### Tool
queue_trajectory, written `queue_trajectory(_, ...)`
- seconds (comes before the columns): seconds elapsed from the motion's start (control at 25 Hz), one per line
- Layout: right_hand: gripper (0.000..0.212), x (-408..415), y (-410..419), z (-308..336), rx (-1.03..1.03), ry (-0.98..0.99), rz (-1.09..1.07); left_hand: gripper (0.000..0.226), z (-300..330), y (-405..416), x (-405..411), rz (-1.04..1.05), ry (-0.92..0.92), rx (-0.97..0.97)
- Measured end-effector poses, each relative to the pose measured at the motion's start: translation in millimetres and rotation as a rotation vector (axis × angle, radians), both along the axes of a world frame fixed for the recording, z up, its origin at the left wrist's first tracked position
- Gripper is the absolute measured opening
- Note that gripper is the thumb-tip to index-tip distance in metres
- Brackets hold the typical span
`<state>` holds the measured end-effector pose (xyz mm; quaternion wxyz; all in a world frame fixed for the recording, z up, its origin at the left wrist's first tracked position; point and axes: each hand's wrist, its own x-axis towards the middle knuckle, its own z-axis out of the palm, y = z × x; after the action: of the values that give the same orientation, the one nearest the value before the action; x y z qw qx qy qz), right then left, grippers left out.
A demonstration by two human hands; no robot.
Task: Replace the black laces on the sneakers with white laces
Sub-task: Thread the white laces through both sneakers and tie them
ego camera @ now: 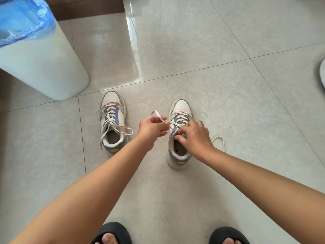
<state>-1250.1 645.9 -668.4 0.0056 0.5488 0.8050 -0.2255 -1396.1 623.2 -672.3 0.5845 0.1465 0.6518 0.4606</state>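
Bright, even daylight across the glossy tiled floor point(211, 85), and there's a glare streak at the top centre beside the wooden cabinet base point(88, 7). Shadows are soft and faint. Wide-angle bend curves the tile joints and stretches the bin point(44, 67) at the left. Centre sharp, far corners slightly smeared.

Left hand point(151, 130) pinches white lace point(159, 115); right hand point(194, 136) on sneaker point(179, 134).
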Motion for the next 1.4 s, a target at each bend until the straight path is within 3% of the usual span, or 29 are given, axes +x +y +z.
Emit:
queue_trajectory(0.28,0.023,-3.0,-0.4,-0.9,-0.062,0.045,-0.046,0.016,-6.8,-0.5,2.9,-0.078,0.039,0.024)
queue_trajectory(0.64,0.018,-6.4,7.3,-7.8,-0.101,0.041,-0.085,0.011,-8.5,-10.3,14.0,-0.319,0.374,0.118)
queue_trajectory(0.76,0.020,-6.5,8.0,-1.8,-0.093,-0.083,0.043,0.043,-20.0,-30.3,19.8,-0.599,0.714,-0.004)
queue_trajectory(0.8,0.020,-4.2,6.8,2.8,-0.095,-0.112,0.081,0.044,-23.9,-36.2,22.2,-0.611,0.804,-0.046)
queue_trajectory(0.88,0.018,7.7,-2.6,11.5,-0.069,-0.122,0.160,0.033,-28.1,-42.0,27.1,-0.466,0.757,-0.103)
queue_trajectory(0.96,0.008,34.5,-25.4,16.9,0.136,-0.078,0.344,0.025,-32.1,-41.0,31.5,-0.329,0.670,-0.121)
queue_trajectory(1.04,0.014,75.6,-57.3,14.0,0.278,-0.097,0.593,0.021,-34.1,-39.6,34.7,-0.292,0.649,-0.134)
queue_trajectory(1.2,0.010,155.4,-114.8,-3.5,0.243,-0.340,1.042,0.018,-35.3,-40.3,36.5,-0.268,0.621,-0.135)
queue_trajectory(1.28,0.009,165.2,-118.8,-10.3,0.187,-0.383,1.063,0.017,-35.1,-39.6,35.9,-0.265,0.618,-0.131)
queue_trajectory(1.4,0.013,131.0,-97.6,-12.8,0.229,-0.211,0.878,0.017,-35.8,-39.3,34.4,-0.275,0.609,-0.125)
